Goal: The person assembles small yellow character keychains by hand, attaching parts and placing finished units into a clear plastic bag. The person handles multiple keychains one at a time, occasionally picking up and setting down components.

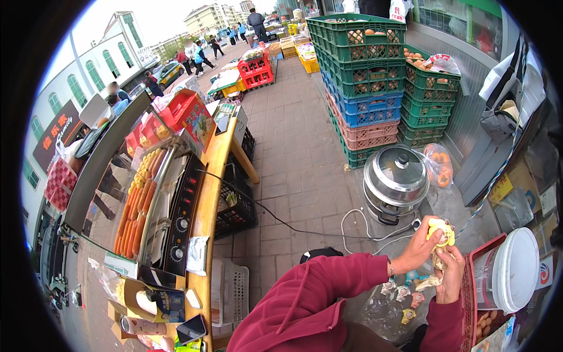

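My left hand (415, 251) grips a small yellow cartoon-shaped item (447, 233) near the right side; its exact kind I cannot make out. Just below, my right hand (451, 271) has its fingers closed around the lower, pale crinkled part of the same item. Under my hands, several small coloured figures (403, 293), pink, white, blue and yellow, lie on clear plastic near the ground. One yellow figure (407, 316) rests closer to me. A pale yellowish wrapped piece (427, 283) sits beside my right wrist.
A lidded steel pot (397, 182) with a white cord stands ahead, beside stacked egg crates (365, 82). At right are a white bucket (516, 270) and a red crate (469, 305). A sausage roller grill (170, 205) sits on the wooden counter (208, 234) at left.
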Demonstrator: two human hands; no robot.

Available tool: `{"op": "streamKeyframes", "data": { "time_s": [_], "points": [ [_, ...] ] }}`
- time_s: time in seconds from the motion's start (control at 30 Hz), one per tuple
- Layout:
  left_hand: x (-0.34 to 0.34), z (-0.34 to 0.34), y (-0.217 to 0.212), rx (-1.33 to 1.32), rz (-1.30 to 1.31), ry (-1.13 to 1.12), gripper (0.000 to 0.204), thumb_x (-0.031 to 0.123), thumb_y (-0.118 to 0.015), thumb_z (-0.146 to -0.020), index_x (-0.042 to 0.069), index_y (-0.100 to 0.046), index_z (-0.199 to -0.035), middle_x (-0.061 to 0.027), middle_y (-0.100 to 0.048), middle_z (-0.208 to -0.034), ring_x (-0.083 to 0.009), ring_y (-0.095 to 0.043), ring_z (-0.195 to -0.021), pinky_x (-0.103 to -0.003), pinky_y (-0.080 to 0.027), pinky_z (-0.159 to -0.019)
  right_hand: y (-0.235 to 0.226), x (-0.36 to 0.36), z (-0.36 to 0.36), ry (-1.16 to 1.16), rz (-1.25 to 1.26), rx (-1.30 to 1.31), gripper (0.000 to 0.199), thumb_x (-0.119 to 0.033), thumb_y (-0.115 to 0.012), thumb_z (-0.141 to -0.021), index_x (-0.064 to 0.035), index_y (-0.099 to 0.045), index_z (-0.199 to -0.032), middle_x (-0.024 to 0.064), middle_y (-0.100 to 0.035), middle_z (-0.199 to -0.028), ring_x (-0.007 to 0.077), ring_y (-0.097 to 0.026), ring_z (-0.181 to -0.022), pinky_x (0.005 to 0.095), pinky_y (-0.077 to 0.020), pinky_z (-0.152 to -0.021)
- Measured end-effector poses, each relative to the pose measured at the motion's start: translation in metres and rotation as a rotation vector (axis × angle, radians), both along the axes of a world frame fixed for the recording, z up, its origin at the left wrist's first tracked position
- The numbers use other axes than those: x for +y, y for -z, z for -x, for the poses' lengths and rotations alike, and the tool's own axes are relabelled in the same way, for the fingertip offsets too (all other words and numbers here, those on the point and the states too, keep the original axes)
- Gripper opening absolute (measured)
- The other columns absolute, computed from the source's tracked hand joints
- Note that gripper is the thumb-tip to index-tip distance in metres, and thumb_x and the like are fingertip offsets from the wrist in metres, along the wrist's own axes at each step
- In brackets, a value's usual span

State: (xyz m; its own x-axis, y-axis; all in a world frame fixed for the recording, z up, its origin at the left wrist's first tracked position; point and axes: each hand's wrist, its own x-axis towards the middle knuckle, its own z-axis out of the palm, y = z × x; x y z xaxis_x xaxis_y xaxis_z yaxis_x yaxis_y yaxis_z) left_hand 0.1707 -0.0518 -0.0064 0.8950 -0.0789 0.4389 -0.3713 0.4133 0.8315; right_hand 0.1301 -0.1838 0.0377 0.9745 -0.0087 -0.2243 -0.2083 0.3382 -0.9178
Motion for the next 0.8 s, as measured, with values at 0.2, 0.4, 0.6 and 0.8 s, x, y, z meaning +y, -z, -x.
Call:
{"op": "streamKeyframes", "data": {
  "time_s": [0.2, 0.4, 0.6, 0.8],
  "points": [
    [-0.002, -0.017, 0.001, 0.053, 0.059, 0.082, 0.035, 0.033, -0.045, -0.111, 0.005, -0.041, -0.131, -0.0097, -0.061, -0.123, -0.0136, -0.059, -0.112, -0.030, -0.048, -0.098, 0.012, -0.005, -0.021, 0.022, -0.054, -0.037, 0.023, 0.000, -0.065, -0.087, 0.0023, -0.067, -0.110, 0.0044, -0.067, -0.081, 0.0061, -0.058, -0.057, 0.0178, -0.0343, -0.039],
    [-0.004, -0.018, 0.003, 0.023, 0.084, 0.110, 0.035, 0.033, -0.045, -0.110, 0.005, -0.041, -0.131, -0.0105, -0.060, -0.124, -0.0139, -0.059, -0.113, -0.031, -0.049, -0.098, 0.000, -0.011, -0.027, -0.077, -0.214, 0.052, 0.027, 0.002, -0.064, -0.087, 0.0019, -0.065, -0.114, 0.0052, -0.068, -0.083, 0.0062, -0.058, -0.055, 0.0159, -0.0337, -0.036],
    [-0.009, -0.012, 0.000, 0.058, 0.170, 0.073, 0.031, 0.028, -0.042, -0.111, 0.004, -0.041, -0.131, -0.0118, -0.060, -0.126, -0.0177, -0.061, -0.114, -0.033, -0.049, -0.100, 0.011, 0.008, -0.004, 0.222, 0.240, -0.274, 0.013, 0.003, -0.071, -0.086, 0.0036, -0.069, -0.099, 0.0067, -0.068, -0.091, 0.0115, -0.062, -0.071, 0.0239, -0.0473, -0.060],
    [-0.017, 0.002, -0.008, 0.296, 0.271, 0.071, 0.036, 0.034, -0.035, -0.113, 0.004, -0.043, -0.132, -0.0129, -0.061, -0.128, -0.0183, -0.063, -0.112, -0.033, -0.053, -0.097, 0.010, 0.029, 0.021, 0.432, 0.927, -0.785, 0.014, 0.003, -0.070, -0.086, 0.0031, -0.069, -0.100, 0.0119, -0.064, -0.097, 0.0266, -0.067, -0.079, 0.0343, -0.0539, -0.070]
  ]
}}
